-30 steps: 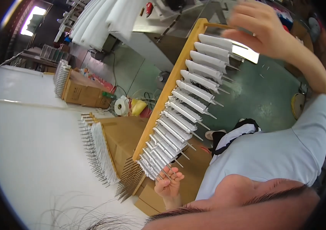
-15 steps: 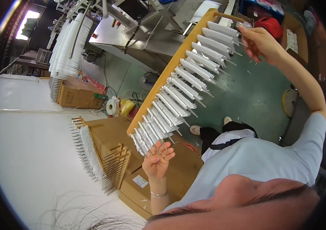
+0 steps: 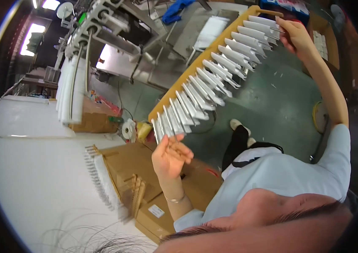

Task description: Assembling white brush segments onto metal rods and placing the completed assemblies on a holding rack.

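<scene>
Wooden rack (image 3: pixel 204 55), long and yellow-tan, carries a row of white plastic blades (image 3: pixel 212 80) on pins.

Head view: rack is held up over the green floor (image 3: pixel 271 105), long axis running from lower left to upper right. Blades stick off it crosswise, tips pointing lower right, away from the rack's spine. Right hand (image 3: pixel 295 36) is clamped on the rack's far upper end. Left hand (image 3: pixel 169 156) sits at the near lower end, fingers loosely curled, narrow; cannot tell if it grips anything. Cardboard box (image 3: pixel 132 168) lies just below that end, with a second loaded rack (image 3: pixel 101 181) beside it.

Judgement: mid-carry step. Next move calls for the left hand to take firm hold of the low end and keep the rack level so no blades slide off.
</scene>
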Tool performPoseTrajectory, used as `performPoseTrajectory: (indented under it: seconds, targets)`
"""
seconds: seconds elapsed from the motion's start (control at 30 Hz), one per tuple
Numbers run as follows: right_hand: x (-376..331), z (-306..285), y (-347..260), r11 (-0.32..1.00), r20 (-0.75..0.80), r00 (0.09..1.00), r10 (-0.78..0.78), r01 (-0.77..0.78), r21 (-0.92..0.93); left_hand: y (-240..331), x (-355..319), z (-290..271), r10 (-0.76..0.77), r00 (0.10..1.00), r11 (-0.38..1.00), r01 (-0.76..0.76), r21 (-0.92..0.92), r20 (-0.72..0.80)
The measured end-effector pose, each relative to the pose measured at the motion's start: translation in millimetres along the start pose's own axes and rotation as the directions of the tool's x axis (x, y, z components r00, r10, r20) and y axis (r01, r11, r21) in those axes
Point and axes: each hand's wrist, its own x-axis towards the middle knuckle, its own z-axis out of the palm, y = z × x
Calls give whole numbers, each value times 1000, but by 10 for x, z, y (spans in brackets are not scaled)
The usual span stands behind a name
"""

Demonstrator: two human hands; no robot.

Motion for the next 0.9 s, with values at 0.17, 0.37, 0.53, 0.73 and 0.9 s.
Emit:
performPoseTrajectory:
  seconds: [0.17, 0.37, 0.53, 0.73, 0.9]
  targets:
    - [508, 33, -122, 995, -45, 997, -66, 70, 76, 269, 455, 182, 84, 982, 971, -118, 207, 169]
    - [913, 127, -310, 990, -52, 992, -116, 119, 73, 516, 900, 344, 139, 969, 946, -191, 262, 206]
    - [1397, 139, -351, 989, -9, 992, -122, 123, 78, 604, 1129, 442, 202, 947, 885, -285, 368, 248]
    - [2087, 339, -458, 975, 192, 969, -153, 116, 191, 453, 1249, 627, 319, 918, 834, -389, 391, 234]
    - [2574, 383, -356, 977, 289, 951, -113, 53, 206, 188, 1499, 901, 449, 892, 884, -451, 127, 46]
